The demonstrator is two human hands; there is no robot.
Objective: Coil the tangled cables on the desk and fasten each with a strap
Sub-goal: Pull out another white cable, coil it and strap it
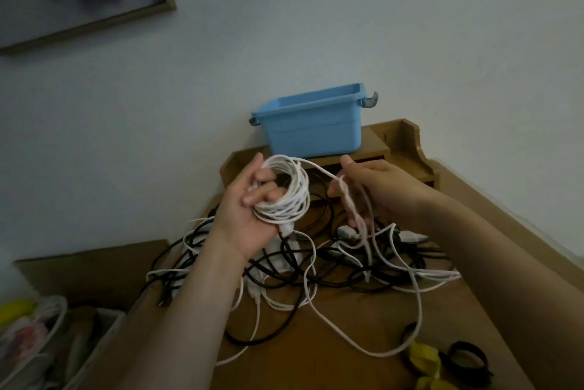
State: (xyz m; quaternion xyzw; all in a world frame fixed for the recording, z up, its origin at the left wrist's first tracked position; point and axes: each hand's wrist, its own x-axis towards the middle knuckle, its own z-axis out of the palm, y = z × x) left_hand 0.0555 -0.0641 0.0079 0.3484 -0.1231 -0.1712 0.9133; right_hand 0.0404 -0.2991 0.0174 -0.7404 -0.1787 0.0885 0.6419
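Far left, off the desk: a basket (47, 336) with something yellow in it, too blurred to say more.

Left hand (249, 212) is raised over the desk, palm toward the camera. Its fingers (265, 196) are curled through and round the white coil (292, 200), several loops bunched together, with a plug end hanging just under the palm.

From the top of the coil the white cable (319, 170) runs right to the right hand (382, 187). There the fingers look loosely curled round it and the slack drops from them. That part is blurred, so the exact pinch cannot be told.

Under both hands is the cable tangle (335, 266), black and white leads crossed over each other in the middle of the desk (331, 367). The loose white run loops through it and out toward the near right.

Far behind sits a blue bin (313, 130) on a wooden shelf unit. Near right are a yellow strap (426, 361) and a black strap (466, 358), neither touched.

Handling, as a judgement: the cable is light, limp and springy, so the loops will likely pop open if the grip slackens. Keep the left fingers clamped across all turns at one spot. Feed slack with the right hand, close to the coil. The run may snag in the tangle, so ease it out and don't yank. The strap goes on where the fingers hold.
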